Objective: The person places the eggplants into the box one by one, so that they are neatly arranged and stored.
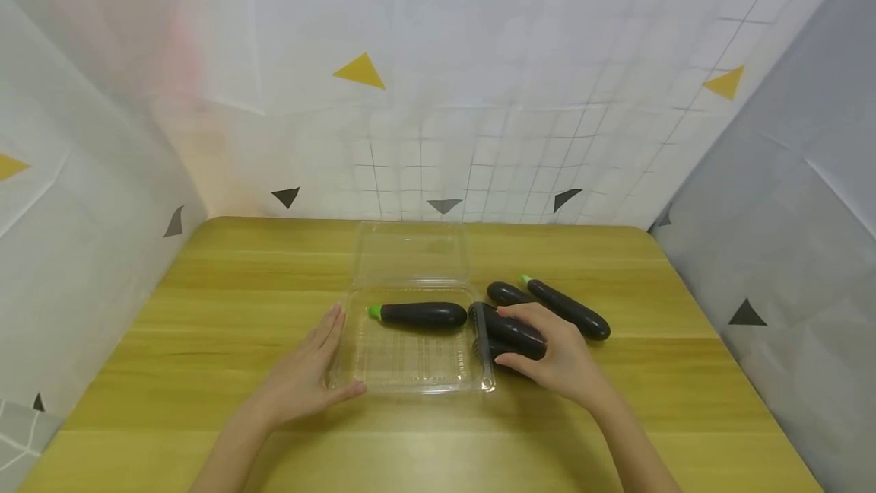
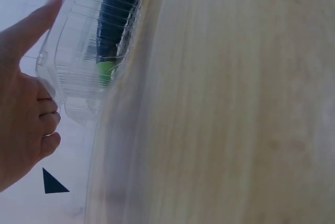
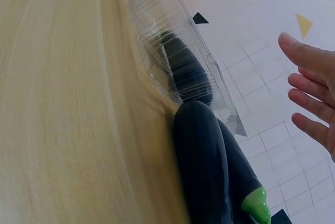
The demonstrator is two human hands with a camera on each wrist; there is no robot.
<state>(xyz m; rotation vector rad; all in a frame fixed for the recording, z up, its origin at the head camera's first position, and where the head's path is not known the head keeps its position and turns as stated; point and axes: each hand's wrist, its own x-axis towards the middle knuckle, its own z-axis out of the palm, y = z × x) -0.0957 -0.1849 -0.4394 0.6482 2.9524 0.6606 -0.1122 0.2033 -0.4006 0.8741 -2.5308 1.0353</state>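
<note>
A clear plastic clamshell box (image 1: pixel 397 373) sits on the table with its lid (image 1: pixel 412 253) folded back, away from me. Inside lies one dark eggplant (image 1: pixel 424 316), its green stem end pointing left. My left hand (image 1: pixel 301 379) rests at the box's front left corner, fingers straight along the left side and thumb at the front edge. Over the loose eggplants (image 1: pixel 516 333) just right of the box is my right hand (image 1: pixel 564 356), partly covering them. In the right wrist view this hand (image 3: pixel 316 85) has its fingers apart and holds nothing.
Several eggplants lie close together against and beyond the box's right wall; a long one (image 1: pixel 568 309) slants at the far right of the group. The wooden table (image 1: pixel 226 295) ends at a patterned white backdrop (image 1: pixel 308 143), with similar sheets on both sides.
</note>
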